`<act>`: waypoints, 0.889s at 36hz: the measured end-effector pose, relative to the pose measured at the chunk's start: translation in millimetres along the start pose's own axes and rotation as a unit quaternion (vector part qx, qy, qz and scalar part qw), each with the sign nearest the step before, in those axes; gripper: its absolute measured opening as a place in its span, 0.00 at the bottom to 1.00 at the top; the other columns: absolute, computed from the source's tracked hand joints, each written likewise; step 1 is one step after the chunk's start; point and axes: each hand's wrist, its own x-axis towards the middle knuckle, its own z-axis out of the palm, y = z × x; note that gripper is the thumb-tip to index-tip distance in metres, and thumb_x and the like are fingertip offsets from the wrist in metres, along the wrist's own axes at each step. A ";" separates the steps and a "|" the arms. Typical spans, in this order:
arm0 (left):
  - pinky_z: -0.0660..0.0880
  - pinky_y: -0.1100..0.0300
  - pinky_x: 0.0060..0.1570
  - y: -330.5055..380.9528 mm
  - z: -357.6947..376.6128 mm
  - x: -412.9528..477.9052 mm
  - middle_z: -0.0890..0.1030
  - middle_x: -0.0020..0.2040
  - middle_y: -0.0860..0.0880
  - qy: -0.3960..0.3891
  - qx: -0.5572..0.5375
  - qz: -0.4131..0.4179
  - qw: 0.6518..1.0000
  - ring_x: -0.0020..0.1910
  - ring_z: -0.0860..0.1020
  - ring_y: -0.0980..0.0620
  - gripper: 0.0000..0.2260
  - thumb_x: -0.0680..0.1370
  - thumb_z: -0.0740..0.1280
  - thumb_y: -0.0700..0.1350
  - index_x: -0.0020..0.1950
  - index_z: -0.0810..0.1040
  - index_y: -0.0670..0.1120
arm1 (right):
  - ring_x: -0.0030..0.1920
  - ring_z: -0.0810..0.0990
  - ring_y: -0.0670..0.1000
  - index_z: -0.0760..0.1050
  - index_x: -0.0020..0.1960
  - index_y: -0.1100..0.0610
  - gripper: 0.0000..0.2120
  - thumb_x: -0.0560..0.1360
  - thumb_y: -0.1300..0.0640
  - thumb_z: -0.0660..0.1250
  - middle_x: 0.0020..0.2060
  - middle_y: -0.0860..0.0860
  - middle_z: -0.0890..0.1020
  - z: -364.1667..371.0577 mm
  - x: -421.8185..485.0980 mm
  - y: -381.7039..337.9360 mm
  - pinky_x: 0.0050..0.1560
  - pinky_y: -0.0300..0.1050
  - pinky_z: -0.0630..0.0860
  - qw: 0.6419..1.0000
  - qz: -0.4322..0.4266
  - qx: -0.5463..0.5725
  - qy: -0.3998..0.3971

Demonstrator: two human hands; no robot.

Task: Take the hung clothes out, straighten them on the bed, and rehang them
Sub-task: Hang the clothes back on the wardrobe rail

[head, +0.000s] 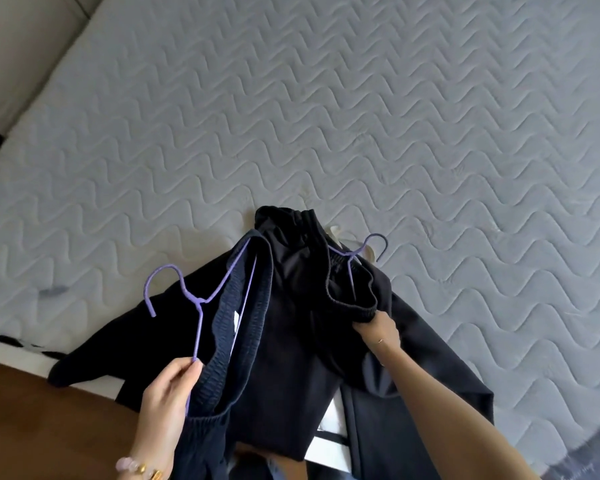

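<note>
— Progress so far, going by what shows?

— Early, I'd say. The clothes are out of wherever they hung and lie in a dark heap at the near edge of the bed [361, 116]. Nothing looks straightened, though: the cloth is bunched and overlapping, with legs trailing off the bed's near edge.

— And the hangers?

— 2 purple wire ones. The left hanger [201, 306] is threaded through the waistband of the navy garment [222, 344]. The right hanger [355, 252] sits in the black garment [354, 299], a little further onto the bed. So unhooking, smoothing flat and rehanging all look to be left.

— What are the 2 hands doing?

— The left hand [168, 393] pinches the lower wire of the left hanger between thumb and fingers, just off the bed's near edge. The right hand [378, 329] has its fingers curled round the black garment's elastic waistband.

— And the bed itself, and the room?

— The bed has a pale grey quilted cover with a wavy stitch, bare over most of its width beyond the heap. Brown wooden floor [32, 410] runs along the bed's near-left side, and a plain light wall [21, 39] stands past its far-left corner. A beaded bracelet [136, 467] is on the left wrist.
</note>
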 end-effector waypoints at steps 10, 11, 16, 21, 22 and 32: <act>0.68 0.63 0.44 14.1 -13.7 -7.7 0.77 0.38 0.47 0.024 -0.009 0.010 1.000 0.40 0.73 0.54 0.08 0.77 0.65 0.38 0.38 0.78 0.43 | 0.45 0.81 0.54 0.78 0.47 0.55 0.05 0.72 0.59 0.70 0.39 0.51 0.83 -35.4 -45.6 -30.2 0.50 0.48 0.77 0.988 -0.093 0.119 -0.008; 0.68 0.64 0.43 15.9 -18.5 -8.1 0.78 0.38 0.47 0.033 -0.010 0.012 0.999 0.40 0.73 0.54 0.08 0.77 0.65 0.37 0.38 0.77 0.43 | 0.44 0.81 0.53 0.77 0.45 0.54 0.04 0.72 0.60 0.70 0.37 0.50 0.81 -43.8 -54.3 -39.2 0.49 0.48 0.77 0.986 -0.107 0.125 -0.011; 0.69 0.68 0.39 34.0 -52.5 -10.3 0.77 0.37 0.45 0.060 -0.018 0.038 0.997 0.43 0.72 0.49 0.08 0.76 0.65 0.36 0.38 0.77 0.43 | 0.37 0.80 0.49 0.78 0.52 0.58 0.07 0.73 0.62 0.70 0.36 0.51 0.81 -87.1 -103.6 -102.2 0.40 0.41 0.78 0.975 -0.176 0.135 -0.026; 0.68 0.69 0.35 67.0 -100.4 -26.0 0.77 0.44 0.41 0.091 -0.062 0.060 0.992 0.47 0.73 0.47 0.06 0.77 0.64 0.38 0.47 0.77 0.35 | 0.37 0.83 0.50 0.79 0.54 0.62 0.10 0.74 0.62 0.69 0.39 0.54 0.84 -102.3 -174.2 -161.1 0.34 0.36 0.79 0.959 -0.227 0.144 -0.093; 0.69 0.69 0.35 71.9 -112.2 -29.6 0.77 0.43 0.41 0.099 -0.072 0.067 0.990 0.48 0.72 0.47 0.06 0.77 0.64 0.38 0.48 0.77 0.35 | 0.38 0.84 0.52 0.79 0.55 0.63 0.10 0.74 0.62 0.68 0.40 0.56 0.84 -100.3 -190.0 -170.2 0.35 0.39 0.81 0.953 -0.232 0.157 -0.113; 0.67 0.61 0.42 60.3 -247.8 -71.3 0.76 0.39 0.50 0.157 -0.155 0.135 0.966 0.39 0.72 0.54 0.07 0.78 0.64 0.41 0.41 0.77 0.45 | 0.42 0.85 0.52 0.79 0.49 0.61 0.15 0.63 0.58 0.68 0.43 0.57 0.84 -28.8 -345.6 -244.5 0.44 0.44 0.82 0.895 -0.374 0.081 -0.229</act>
